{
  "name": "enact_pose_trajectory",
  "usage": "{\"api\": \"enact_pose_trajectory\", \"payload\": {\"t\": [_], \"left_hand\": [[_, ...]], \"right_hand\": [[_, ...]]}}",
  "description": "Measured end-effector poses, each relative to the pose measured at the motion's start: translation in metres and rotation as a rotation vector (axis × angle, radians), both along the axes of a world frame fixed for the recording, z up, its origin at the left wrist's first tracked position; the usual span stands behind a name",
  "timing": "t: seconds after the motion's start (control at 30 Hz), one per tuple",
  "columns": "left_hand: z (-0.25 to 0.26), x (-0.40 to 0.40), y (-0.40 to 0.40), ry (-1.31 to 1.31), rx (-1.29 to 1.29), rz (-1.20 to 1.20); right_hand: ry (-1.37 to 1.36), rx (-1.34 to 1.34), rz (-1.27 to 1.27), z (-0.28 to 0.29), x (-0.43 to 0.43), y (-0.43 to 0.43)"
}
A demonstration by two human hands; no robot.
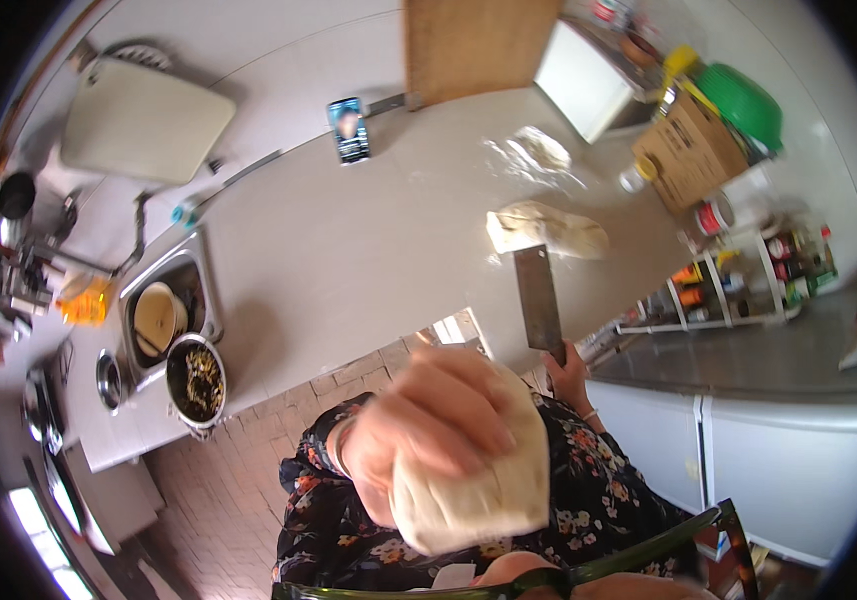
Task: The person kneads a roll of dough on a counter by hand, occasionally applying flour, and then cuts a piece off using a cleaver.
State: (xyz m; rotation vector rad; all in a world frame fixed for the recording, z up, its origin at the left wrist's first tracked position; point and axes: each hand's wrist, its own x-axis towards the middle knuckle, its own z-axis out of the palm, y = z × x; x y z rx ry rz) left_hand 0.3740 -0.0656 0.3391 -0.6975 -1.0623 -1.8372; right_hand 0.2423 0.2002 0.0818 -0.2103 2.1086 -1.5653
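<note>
My left hand (436, 427) is raised close to the camera, its fingers curled over a thick pale piece of dough (473, 502). In my right hand (569, 375), near the counter's front edge, is the handle of a cleaver (539, 300) with a broad dark blade. The blade's far end meets or overlaps the near side of a long roll of dough (548, 229) lying on the counter. Behind that roll, white flour (537, 154) is spread on the surface.
A sink (211, 300) is at the left, with a metal bowl of chopped food (196, 381) beside it. A phone (350, 131) leans at the back. On the right stand a cardboard box (687, 150), a lidded jar (638, 174) and a white rack of bottles (728, 289).
</note>
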Motion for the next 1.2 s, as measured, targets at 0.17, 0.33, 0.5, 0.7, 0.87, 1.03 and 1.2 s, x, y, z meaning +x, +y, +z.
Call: {"api": "enact_pose_trajectory", "payload": {"t": [0.17,0.33,0.5,0.7,0.87,1.03,1.2], "left_hand": [[-0.045,-0.062,-0.014,-0.746,0.28,0.009],[-0.208,-0.14,-0.035,-1.134,0.376,-0.072],[-0.211,-0.237,-0.006,-1.255,0.088,0.018],[-0.321,-0.32,-0.022,-1.188,-1.303,0.713],[-0.331,-0.328,-0.007,-1.412,-1.346,0.59],[-0.322,-0.307,0.007,-1.585,-1.373,0.53],[-0.321,-0.342,0.001,-1.742,-1.503,0.476]], "right_hand": [[0.039,0.093,-0.077,-0.003,-0.018,0.033],[-0.024,0.04,-0.216,0.0,-0.033,0.054],[-0.073,0.018,-0.401,-0.009,-0.049,0.1],[-0.123,-0.085,-0.443,-0.01,-0.104,0.092],[-0.085,-0.11,-0.468,-0.019,-0.15,0.1],[-0.036,-0.159,-0.424,-0.008,-0.181,0.068],[-0.074,-0.234,-0.308,-0.006,-0.199,0.047]]}}
